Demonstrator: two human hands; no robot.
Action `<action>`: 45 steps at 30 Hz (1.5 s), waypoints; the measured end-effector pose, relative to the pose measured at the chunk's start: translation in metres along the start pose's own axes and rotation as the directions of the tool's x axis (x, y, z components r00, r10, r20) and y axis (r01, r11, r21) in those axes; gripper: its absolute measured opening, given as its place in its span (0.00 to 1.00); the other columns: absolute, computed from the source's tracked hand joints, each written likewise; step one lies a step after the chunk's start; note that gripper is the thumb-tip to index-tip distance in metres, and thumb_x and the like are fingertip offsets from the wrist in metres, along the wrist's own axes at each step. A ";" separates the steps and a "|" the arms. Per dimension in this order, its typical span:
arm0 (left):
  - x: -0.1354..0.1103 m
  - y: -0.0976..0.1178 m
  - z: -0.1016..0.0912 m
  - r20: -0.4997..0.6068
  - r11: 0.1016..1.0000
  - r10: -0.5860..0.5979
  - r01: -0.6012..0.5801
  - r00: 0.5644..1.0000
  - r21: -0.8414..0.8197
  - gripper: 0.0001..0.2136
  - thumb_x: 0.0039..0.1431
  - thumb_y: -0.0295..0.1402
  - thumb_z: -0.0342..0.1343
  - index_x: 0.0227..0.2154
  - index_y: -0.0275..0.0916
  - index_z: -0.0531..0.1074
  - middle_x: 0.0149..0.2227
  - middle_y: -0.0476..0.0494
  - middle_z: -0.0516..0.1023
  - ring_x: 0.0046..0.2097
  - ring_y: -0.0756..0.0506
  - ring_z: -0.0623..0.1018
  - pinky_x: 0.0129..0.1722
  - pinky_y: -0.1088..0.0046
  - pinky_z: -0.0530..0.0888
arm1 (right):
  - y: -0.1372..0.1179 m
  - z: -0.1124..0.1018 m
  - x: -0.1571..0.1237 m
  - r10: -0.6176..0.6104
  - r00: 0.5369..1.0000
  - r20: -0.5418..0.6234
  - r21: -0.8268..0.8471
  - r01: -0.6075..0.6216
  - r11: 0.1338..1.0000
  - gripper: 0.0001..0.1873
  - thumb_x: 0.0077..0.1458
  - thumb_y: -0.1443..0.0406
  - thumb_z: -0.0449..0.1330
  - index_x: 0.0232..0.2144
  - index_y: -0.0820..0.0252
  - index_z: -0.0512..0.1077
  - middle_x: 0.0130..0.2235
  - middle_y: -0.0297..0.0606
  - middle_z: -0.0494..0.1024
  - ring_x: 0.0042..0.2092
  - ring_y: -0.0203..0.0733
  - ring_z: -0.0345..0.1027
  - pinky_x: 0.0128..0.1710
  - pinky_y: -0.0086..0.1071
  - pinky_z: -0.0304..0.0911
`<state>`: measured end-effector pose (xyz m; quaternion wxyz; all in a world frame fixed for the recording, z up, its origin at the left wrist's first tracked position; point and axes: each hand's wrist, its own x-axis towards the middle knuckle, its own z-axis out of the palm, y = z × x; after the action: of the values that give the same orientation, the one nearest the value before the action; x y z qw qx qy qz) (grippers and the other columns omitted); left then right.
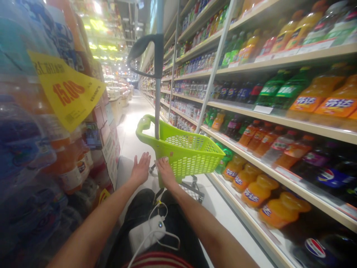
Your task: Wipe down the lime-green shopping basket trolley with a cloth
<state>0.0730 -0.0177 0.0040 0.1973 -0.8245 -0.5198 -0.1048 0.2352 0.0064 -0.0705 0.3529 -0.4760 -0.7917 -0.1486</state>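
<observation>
So, your right hand (165, 172) lies flat on the near rim of the lime-green shopping basket (192, 154) — fingers straight, not curled round it. Your left hand (141, 168) hovers just left of it, spread wide, touching nothing. The basket's mid-aisle — soda shelves (279, 119) on the right.

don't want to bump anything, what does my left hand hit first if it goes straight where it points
Likely the near left rim of the green basket, just ahead of the left hand, though depth is unclear.
</observation>
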 end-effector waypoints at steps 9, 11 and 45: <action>0.013 -0.005 -0.015 -0.040 0.999 -0.032 0.032 0.999 0.018 0.34 0.46 0.24 0.45 0.60 0.31 0.47 0.64 0.37 0.45 0.65 0.42 0.45 0.60 0.49 0.43 | -0.014 -0.048 0.063 -0.020 0.968 -0.250 0.007 0.023 1.000 0.22 0.57 0.74 0.46 0.54 0.64 0.63 0.59 0.44 0.60 0.64 0.42 0.38 0.62 0.43 0.45; 0.014 -0.006 -0.019 -0.037 0.999 -0.036 0.037 0.999 0.014 0.34 0.46 0.24 0.45 0.60 0.30 0.47 0.64 0.37 0.45 0.65 0.42 0.45 0.60 0.49 0.43 | -0.009 -0.040 0.061 -0.017 0.973 -0.228 -0.001 0.017 1.000 0.22 0.56 0.74 0.46 0.53 0.65 0.64 0.58 0.44 0.62 0.64 0.44 0.41 0.60 0.45 0.48; 0.045 -0.013 -0.081 -0.087 0.989 -0.143 0.140 0.986 -0.039 0.31 0.49 0.29 0.45 0.59 0.30 0.51 0.62 0.37 0.53 0.63 0.40 0.49 0.59 0.55 0.52 | 0.037 -0.029 0.058 0.190 0.934 -0.303 0.176 -0.141 0.974 0.31 0.50 0.78 0.42 0.58 0.66 0.56 0.60 0.46 0.57 0.64 0.43 0.39 0.60 0.50 0.48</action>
<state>0.0834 -0.0108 0.0968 0.1988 -0.7830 -0.5661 -0.1640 0.2622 0.0462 -0.0126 0.5223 -0.4828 -0.6903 -0.1325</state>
